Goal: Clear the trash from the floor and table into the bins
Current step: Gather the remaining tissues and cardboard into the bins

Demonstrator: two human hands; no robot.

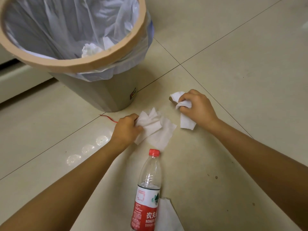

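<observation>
Tiled floor (233,80) carried a lined bin (103,59) already holding crumpled paper. Bottle (148,189) and another tissue near it lay uncollected. Left hand (126,129) gripped one tissue (155,125), right hand (198,107) clutched another (187,120); both awaited binning.
</observation>
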